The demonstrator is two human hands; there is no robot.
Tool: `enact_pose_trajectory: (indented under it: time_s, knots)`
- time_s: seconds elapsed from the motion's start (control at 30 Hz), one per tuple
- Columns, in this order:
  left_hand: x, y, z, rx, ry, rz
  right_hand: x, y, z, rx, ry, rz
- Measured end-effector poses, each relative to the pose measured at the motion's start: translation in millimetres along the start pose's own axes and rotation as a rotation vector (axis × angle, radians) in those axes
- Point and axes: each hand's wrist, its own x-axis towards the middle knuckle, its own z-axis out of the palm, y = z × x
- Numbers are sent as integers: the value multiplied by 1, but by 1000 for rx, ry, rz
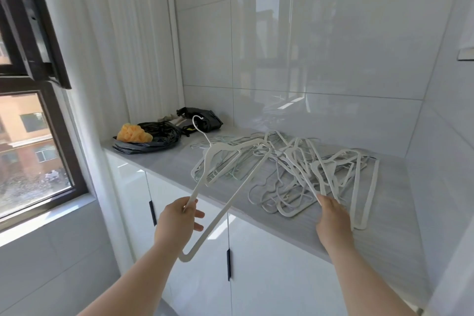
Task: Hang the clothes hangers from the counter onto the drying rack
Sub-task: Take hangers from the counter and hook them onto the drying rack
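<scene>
Fingers [198, 214] of left hand [177, 223] curled round white hanger [232, 196], hook above pile [307, 169]. Right hand [333, 220] at pile edge, grip unclear. Steady pile, draw hook clear of tangle before lifting.

The lifted hanger [218, 149] was plain white. The pile of hangers [302, 174] was mostly white, with a few pale green wire ones [228, 176] among them. The counter [174, 161] was light grey with faint streaks. The cabinet doors [269, 264] were glossy white, their handles [228, 264] black. The wall tiles [333, 46] were shiny white. The plastic bags [159, 136] were black, and the crumpled bag [133, 133] on them orange-yellow. The window frame [59, 141] was dark brown and the curtain [123, 33] white.
</scene>
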Motion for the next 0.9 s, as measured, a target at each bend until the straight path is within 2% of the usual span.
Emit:
enact_pose_trajectory:
  time_s: [0.17,0.3,0.43,0.6,0.77,0.9]
  knots:
    - [6,9,19,-49,3,-36,3,7,5,151,103,50]
    - [11,11,21,-98,41,-19,7,8,9,59,117,34]
    - [13,12,11,-126,67,7,9,4,9,-55,218,-72]
    - [5,8,-19,-132,95,56,10,13,16,-152,119,-159]
    - [-18,7,-62,-158,138,98,-17,-13,-19,-254,5,-230]
    - [-48,3,-103,-152,177,121,-38,-57,-42,-110,39,-297]
